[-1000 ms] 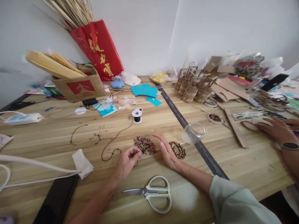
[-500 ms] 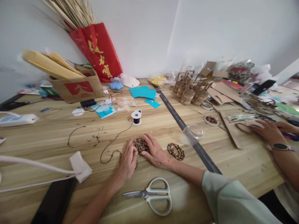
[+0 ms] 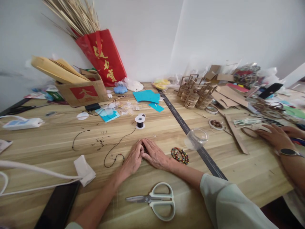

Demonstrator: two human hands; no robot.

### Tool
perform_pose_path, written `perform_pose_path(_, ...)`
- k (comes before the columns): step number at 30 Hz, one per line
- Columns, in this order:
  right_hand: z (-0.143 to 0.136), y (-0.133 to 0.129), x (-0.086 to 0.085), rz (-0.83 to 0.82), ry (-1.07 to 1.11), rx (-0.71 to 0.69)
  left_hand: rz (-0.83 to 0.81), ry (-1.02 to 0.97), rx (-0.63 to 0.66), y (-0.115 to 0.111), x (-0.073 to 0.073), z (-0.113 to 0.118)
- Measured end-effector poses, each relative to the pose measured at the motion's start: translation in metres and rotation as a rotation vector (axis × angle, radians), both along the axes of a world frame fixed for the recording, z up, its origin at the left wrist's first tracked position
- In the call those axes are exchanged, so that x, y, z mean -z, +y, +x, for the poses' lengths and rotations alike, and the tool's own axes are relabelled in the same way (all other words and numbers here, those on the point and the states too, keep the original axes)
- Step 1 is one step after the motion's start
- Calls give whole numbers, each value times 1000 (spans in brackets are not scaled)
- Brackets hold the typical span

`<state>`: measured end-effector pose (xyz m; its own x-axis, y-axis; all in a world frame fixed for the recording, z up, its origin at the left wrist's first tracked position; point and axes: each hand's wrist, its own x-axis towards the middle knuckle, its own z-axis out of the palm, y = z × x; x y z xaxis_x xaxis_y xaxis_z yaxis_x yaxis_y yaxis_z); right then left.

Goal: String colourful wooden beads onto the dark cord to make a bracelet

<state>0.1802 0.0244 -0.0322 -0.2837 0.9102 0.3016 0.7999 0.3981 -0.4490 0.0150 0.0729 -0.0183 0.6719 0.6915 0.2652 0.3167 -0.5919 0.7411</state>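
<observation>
The bead pile (image 3: 144, 148) lies on the table (image 3: 224, 143) between the left hand (image 3: 133, 157) and the right hand (image 3: 156, 156), about equally near both, mostly covered. Both cup inward, fingertips meeting on its far side; whether either grips beads, I cannot tell.

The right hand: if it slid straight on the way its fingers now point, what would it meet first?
Probably the left hand, which lies against or just short of the right hand; depth leaves this unclear. Small beads show between them.
</observation>
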Motion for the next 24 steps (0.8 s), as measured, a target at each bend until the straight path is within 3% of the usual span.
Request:
perform_pose_path(9, -5, 2, 5, -39, 46, 13, -111, 53, -5, -4, -8, -5)
perform_pose_path(18, 9, 7, -17, -135, 279, -36, -329, -33, -93, 3, -21, -6)
perform_pose_path(24, 18, 8, -24, -251, 437, 60, -376, -122, -170, 5, -23, -10)
